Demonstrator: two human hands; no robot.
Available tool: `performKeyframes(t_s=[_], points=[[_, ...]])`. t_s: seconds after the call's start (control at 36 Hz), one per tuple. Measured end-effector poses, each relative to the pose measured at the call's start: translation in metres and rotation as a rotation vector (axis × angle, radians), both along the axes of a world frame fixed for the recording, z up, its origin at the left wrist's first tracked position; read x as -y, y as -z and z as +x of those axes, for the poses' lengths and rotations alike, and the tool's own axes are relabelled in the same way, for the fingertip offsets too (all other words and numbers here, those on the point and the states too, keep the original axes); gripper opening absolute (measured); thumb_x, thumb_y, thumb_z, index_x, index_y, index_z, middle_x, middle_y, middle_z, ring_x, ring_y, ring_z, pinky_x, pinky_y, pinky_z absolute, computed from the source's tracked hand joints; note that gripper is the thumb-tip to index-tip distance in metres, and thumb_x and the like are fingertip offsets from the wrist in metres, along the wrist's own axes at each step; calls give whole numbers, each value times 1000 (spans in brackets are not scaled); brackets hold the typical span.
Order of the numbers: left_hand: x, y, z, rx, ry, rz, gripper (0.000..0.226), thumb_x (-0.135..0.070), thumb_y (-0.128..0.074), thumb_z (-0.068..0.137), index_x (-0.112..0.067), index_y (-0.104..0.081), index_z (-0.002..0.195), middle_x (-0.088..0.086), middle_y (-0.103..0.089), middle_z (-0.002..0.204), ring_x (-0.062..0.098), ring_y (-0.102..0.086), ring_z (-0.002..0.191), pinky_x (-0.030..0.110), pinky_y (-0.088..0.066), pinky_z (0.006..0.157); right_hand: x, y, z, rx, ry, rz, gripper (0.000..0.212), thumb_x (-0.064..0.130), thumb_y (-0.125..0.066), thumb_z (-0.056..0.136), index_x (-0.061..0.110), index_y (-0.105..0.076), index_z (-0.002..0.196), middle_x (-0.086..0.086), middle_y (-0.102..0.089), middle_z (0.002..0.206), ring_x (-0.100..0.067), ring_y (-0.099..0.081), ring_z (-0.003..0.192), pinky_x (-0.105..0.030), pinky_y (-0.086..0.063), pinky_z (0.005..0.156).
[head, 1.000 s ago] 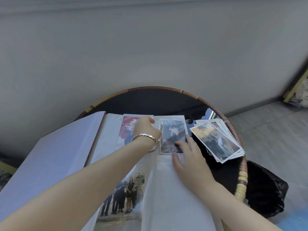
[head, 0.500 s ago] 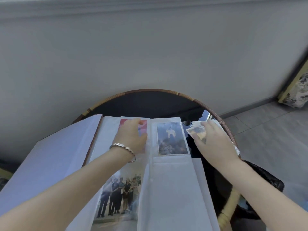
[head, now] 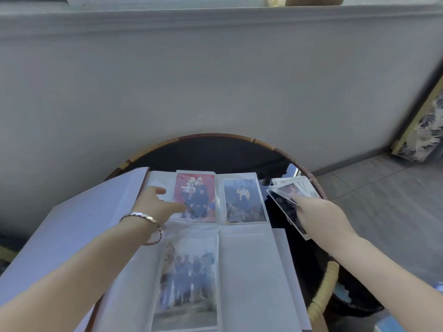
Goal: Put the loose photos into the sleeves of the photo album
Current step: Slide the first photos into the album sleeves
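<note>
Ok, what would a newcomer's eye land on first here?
Likely the red-backed photo, sleeved at the top of the open album, with the left hand touching its edge. Then the fan of loose photos at the right edge of the round table, under the right hand.

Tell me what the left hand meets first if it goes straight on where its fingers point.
The red photo, sleeved at the upper left of the album. The left hand points its fingers rightward at that photo's lower corner; whether they touch it is unclear.
</note>
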State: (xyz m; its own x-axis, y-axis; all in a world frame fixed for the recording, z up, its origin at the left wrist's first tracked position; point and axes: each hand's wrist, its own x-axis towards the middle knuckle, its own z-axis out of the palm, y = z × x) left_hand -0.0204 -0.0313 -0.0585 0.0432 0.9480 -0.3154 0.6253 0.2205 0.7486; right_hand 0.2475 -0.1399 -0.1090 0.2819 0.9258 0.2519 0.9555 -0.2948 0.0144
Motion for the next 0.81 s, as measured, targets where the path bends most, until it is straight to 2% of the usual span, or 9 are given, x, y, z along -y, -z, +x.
performKeyframes(t_s=[0.06, 0.17, 0.25, 0.33, 0.42, 0.5, 0.61, 0.69, 0.81], points=[[2, -3, -2, 82, -26, -31, 44, -12, -70, 81, -11, -52, 122, 14, -55, 111, 24, -50, 85, 30, -41, 65, 6, -2, -2, 15, -114, 252, 26, -7, -68, 67, 11, -72, 84, -5, -66, 61, -24, -62, 50, -17, -38, 44], [12, -11, 1, 181, 115, -39, 3, -7, -61, 84, -6, -63, 85, 12, -65, 85, 24, -58, 67, 28, -48, 61, 14, -16, -12, 16, -369, 543, 39, 12, -37, 86, -1, -73, 95, -14, -72, 94, -29, -69, 86, -41, -57, 76], [20, -22, 14, 444, 272, -109, 28, 3, -57, 85, -16, -62, 106, 4, -68, 92, 16, -67, 77, 26, -57, 60, 18, -29, -13, -39, -405, 647, 37, 12, -38, 93, 1, -71, 102, -15, -67, 109, -27, -57, 106, -44, -45, 93], [32, -27, 37, 464, 486, -118, 49, 5, -58, 84, -23, -50, 123, -1, -60, 108, 13, -63, 84, 25, -57, 65, 17, -47, -18, -113, -417, 721, 44, -3, -37, 77, 2, -67, 109, -12, -60, 117, -28, -51, 113, -41, -37, 102], [42, -20, 61, 328, 542, -55, 47, -9, -63, 85, -21, -50, 128, 0, -54, 118, 13, -60, 93, 21, -52, 69, 14, -61, -24, -164, -440, 710, 48, -2, -35, 77, 4, -66, 112, -11, -59, 119, -27, -48, 117, -42, -34, 104], [45, -25, 70, 523, 383, -176, 18, -21, -51, 95, -13, -63, 106, 9, -63, 109, 18, -63, 84, 25, -54, 66, 10, -63, -30, -151, -480, 639, 43, 5, -36, 81, 6, -68, 110, -14, -61, 120, -28, -46, 119, -48, -32, 104], [43, -29, 62, 824, 245, -339, 42, -46, -42, 95, -23, -73, 78, 8, -73, 86, 24, -69, 77, 42, -57, 72, 7, -51, -43, -81, -542, 557, 42, 11, -38, 83, 8, -69, 111, -15, -62, 120, -27, -45, 120, -49, -30, 103], [39, -24, 48, 866, 125, -318, 60, -62, -38, 86, -13, -69, 96, 14, -72, 94, 31, -68, 92, 47, -54, 83, 3, -42, -53, -101, -574, 516, 45, 3, -40, 80, 13, -68, 113, -15, -59, 125, -29, -41, 124, -48, -30, 103], [36, -18, 27, 668, 129, -46, 11, -20, -58, 90, -13, -65, 84, 7, -69, 85, 14, -67, 71, 28, -57, 60, 0, -32, -63, -279, -593, 290, 76, -17, -55, 69, 33, -54, 127, -6, -33, 148, -23, -20, 138, -22, -26, 107]])
